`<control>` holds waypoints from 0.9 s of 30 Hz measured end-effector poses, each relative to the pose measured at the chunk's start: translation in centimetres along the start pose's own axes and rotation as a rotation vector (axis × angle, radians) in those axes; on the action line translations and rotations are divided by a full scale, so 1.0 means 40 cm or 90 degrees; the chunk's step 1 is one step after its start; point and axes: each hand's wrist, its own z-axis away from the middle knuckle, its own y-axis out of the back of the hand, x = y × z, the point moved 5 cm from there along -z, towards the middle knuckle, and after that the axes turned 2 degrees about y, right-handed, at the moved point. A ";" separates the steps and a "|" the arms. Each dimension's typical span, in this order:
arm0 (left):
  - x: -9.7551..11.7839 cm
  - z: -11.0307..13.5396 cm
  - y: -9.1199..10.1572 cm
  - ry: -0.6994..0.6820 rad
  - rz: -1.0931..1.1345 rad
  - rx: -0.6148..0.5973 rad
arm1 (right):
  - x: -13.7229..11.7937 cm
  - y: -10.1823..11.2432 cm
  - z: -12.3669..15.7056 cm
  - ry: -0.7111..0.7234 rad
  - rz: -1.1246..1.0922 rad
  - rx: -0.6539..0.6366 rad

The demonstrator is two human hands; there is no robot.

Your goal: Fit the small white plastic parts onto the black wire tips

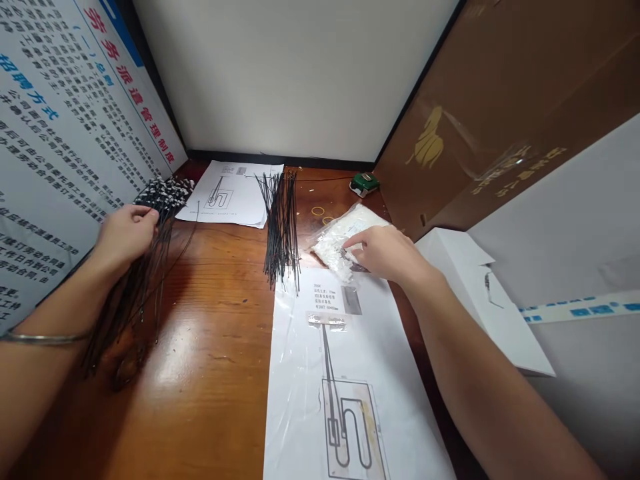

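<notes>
My left hand [126, 232] rests at the left of the wooden table [210, 347], its fingers curled on a bundle of thin black wires with white tips [150, 253]. My right hand [383, 252] reaches into a clear plastic bag of small white parts [340, 237], fingers pinched among the loose pieces at its mouth. A second bundle of black wires [281, 223] lies between the two hands. Below my right hand a plastic-covered sheet with a drawing and a sample wire [340, 373] lies flat.
Another printed drawing sheet [233, 193] lies at the back. A small green device [364, 183] sits by the brown cardboard wall [500, 113]. A poster with printed text [65, 120] stands on the left, and white folded card [480, 293] lies on the right.
</notes>
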 end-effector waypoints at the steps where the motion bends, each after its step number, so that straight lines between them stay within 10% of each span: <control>1: 0.001 -0.018 0.022 -0.042 -0.076 0.083 | -0.004 -0.003 0.000 0.009 0.019 -0.004; 5: 0.055 -0.014 -0.006 -0.277 -0.189 0.176 | -0.022 -0.005 0.007 0.002 0.099 0.000; 15: 0.160 0.190 -0.372 -0.355 -0.356 -0.244 | -0.055 -0.003 0.016 -0.021 0.163 0.009; 27: 0.150 0.155 -0.399 -0.312 -0.279 -0.293 | -0.032 -0.001 0.014 -0.067 0.123 -0.003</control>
